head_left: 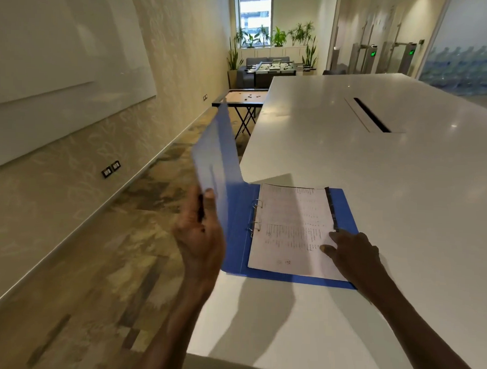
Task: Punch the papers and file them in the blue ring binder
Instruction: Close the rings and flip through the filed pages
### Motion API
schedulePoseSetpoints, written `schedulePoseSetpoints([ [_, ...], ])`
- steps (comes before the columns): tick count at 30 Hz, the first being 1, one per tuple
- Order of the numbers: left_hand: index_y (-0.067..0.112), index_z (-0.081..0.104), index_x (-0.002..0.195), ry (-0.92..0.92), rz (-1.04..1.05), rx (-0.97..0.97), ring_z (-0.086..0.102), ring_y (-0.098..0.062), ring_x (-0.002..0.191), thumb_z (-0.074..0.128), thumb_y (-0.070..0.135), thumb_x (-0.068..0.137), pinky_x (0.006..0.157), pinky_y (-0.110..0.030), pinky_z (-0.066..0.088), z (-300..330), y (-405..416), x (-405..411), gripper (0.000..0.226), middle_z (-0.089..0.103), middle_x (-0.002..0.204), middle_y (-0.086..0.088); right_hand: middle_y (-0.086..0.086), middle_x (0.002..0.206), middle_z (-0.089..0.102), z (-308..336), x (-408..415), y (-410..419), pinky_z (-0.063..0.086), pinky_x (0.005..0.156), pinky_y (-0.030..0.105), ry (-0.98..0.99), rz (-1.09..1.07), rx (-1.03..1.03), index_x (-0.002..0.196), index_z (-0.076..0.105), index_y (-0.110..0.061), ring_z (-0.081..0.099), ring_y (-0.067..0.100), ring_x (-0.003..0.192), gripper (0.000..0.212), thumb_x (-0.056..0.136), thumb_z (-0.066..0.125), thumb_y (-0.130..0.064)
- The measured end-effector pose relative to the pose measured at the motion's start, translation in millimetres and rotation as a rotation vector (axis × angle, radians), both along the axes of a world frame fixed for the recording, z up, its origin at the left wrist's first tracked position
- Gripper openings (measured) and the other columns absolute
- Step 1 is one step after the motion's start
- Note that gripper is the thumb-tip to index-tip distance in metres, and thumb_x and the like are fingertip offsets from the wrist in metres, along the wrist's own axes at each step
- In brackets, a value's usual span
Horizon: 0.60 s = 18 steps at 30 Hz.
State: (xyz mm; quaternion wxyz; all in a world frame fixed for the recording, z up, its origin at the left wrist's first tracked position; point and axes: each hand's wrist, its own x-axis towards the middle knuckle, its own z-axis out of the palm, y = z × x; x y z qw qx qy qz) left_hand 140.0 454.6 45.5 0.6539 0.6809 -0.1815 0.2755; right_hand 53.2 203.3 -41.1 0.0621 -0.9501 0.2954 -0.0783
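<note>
The blue ring binder [343, 204] lies at the near left corner of the white table [375, 161]. A stack of printed papers [290, 230] sits on its metal rings [256, 216]. The binder's front cover [214, 155] stands raised and blurred over the table's left edge. My left hand [199, 232] grips the lower edge of that cover, thumb on its inner face. My right hand [353, 251] rests flat on the papers' lower right corner, fingers spread. No hole punch is in view.
A long dark cable slot [371, 115] runs across the table's middle. Beyond the table's far left corner stands a small folding game table [240, 97]. A foosball table [276, 68], sofa and plants fill the back. Patterned floor lies to the left.
</note>
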Motion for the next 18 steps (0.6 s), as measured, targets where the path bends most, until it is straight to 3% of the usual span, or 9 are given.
schedulePoseSetpoints([
  [2,0.003,0.064,0.114,-0.044,-0.081,0.100,0.059,-0.001,0.078,0.041,0.034,0.102,0.064,-0.028,0.053,-5.8,-13.2,-10.6,0.040,0.066,0.090,-0.007,0.002,0.114,0.065,1.7,-5.6,-1.3,0.055,0.081,0.039,-0.019,0.054,-0.043,0.113,0.060,-0.019,0.060,0.024,0.095,0.032,0.092,0.054,-0.042],
  [3,0.001,0.062,0.122,-0.065,-0.127,0.139,0.062,0.002,0.090,0.040,0.036,0.102,0.071,-0.021,0.055,-8.9,-19.0,-15.5,0.046,0.069,0.103,-0.004,0.003,0.108,0.067,2.3,-8.1,-4.2,0.056,0.077,0.037,-0.023,0.083,-0.045,0.110,0.061,-0.020,0.061,0.023,0.088,0.028,0.091,0.055,-0.040],
  [5,0.006,0.056,0.135,-0.040,-0.244,0.198,0.059,0.003,0.112,0.037,0.052,0.099,0.084,-0.012,0.052,-15.5,-28.2,-21.9,0.062,0.065,0.126,0.002,0.006,0.104,0.068,7.6,-10.0,-11.0,0.056,0.074,0.033,-0.031,0.087,0.056,0.113,0.063,-0.021,0.064,0.024,0.082,0.028,0.093,0.053,-0.036],
  [7,0.016,0.053,0.140,0.082,-0.364,0.279,0.057,-0.008,0.122,0.030,0.068,0.092,0.094,-0.026,0.053,-21.2,-36.1,-24.5,0.074,0.057,0.138,0.007,0.010,0.112,0.067,17.3,-7.3,-16.8,0.052,0.081,0.032,0.031,0.029,0.161,0.123,0.061,-0.023,0.063,0.026,0.094,0.033,0.099,0.042,-0.035],
  [10,0.021,0.051,0.139,0.179,-0.434,0.492,0.044,-0.013,0.136,0.028,0.061,0.093,0.111,-0.035,0.039,-29.4,-44.2,-18.2,0.066,0.048,0.143,0.012,0.011,0.124,0.063,28.9,-8.3,-22.8,0.044,0.086,0.032,0.049,0.017,0.309,0.125,0.061,-0.020,0.057,0.028,0.109,0.034,0.103,0.036,-0.028],
  [12,0.019,0.055,0.133,0.160,-0.450,0.727,0.046,-0.020,0.132,0.025,0.054,0.096,0.111,-0.043,0.036,-33.1,-46.9,-9.0,0.059,0.055,0.138,0.001,0.008,0.105,0.068,33.9,-21.0,-31.2,0.043,0.078,0.032,-0.133,0.028,0.543,0.100,0.068,-0.017,0.060,0.026,0.095,0.025,0.101,0.043,-0.018],
  [14,0.018,0.057,0.126,0.150,-0.395,0.942,0.048,-0.026,0.120,0.025,0.048,0.101,0.100,-0.051,0.040,-37.6,-49.9,0.8,0.051,0.055,0.125,-0.003,0.004,0.087,0.070,39.6,-36.4,-38.1,0.048,0.073,0.035,-0.356,0.037,0.854,0.081,0.067,-0.019,0.063,0.019,0.079,0.026,0.097,0.049,-0.007],
  [16,0.024,0.053,0.133,0.221,-0.320,1.093,0.037,-0.026,0.132,0.031,0.047,0.102,0.102,-0.057,0.036,-42.6,-53.9,8.0,0.045,0.046,0.136,0.000,0.006,0.087,0.073,43.1,-41.6,-44.2,0.049,0.072,0.031,-0.454,-0.034,1.039,0.083,0.070,-0.015,0.066,0.016,0.077,0.024,0.096,0.050,-0.012],
  [18,0.030,0.051,0.136,0.247,-0.276,1.189,0.024,-0.026,0.140,0.036,0.047,0.101,0.104,-0.062,0.032,-48.4,-57.8,11.3,0.041,0.037,0.145,0.001,0.007,0.095,0.074,40.3,-40.6,-49.9,0.051,0.084,0.031,-0.552,-0.107,1.204,0.092,0.070,-0.011,0.068,0.019,0.092,0.024,0.098,0.049,-0.019],
])
